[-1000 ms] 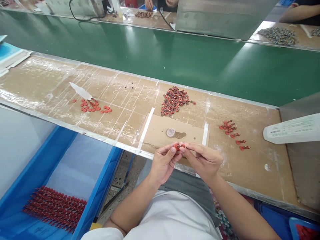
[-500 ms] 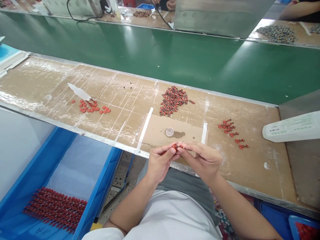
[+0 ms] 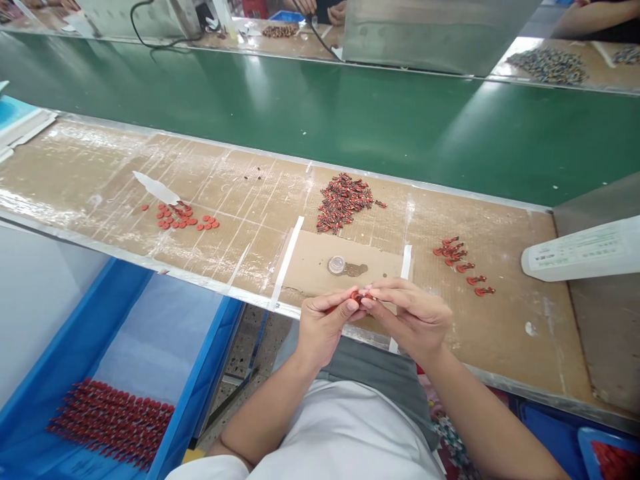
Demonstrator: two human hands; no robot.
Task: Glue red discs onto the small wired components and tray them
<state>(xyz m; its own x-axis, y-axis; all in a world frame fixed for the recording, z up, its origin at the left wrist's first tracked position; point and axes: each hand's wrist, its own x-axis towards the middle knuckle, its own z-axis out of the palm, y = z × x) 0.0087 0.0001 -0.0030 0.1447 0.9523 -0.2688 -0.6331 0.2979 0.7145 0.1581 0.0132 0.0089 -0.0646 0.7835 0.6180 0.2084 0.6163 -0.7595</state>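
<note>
My left hand (image 3: 324,321) and my right hand (image 3: 413,316) meet above the near edge of the workbench, and their fingertips pinch a small red part (image 3: 361,297) between them. Most of that part is hidden by my fingers. Just beyond my hands lies a cardboard sheet (image 3: 340,263) taped to the bench, with a small clear round cup (image 3: 337,265) and a brown smear on it. A heap of red-and-dark pieces (image 3: 344,203) lies behind the sheet. Loose red discs (image 3: 177,219) sit to the left, and a loose row of red pieces (image 3: 457,260) to the right.
A green conveyor belt (image 3: 320,113) runs behind the bench. A blue bin (image 3: 113,347) with rows of red pieces stands at lower left. A white plastic bottle (image 3: 580,250) lies at right. Co-workers' hands (image 3: 310,7) show beyond the belt.
My hands have shifted slightly, with the right hand rising a little and the fingers turning the red part. The whole view has drifted slightly left and up.
</note>
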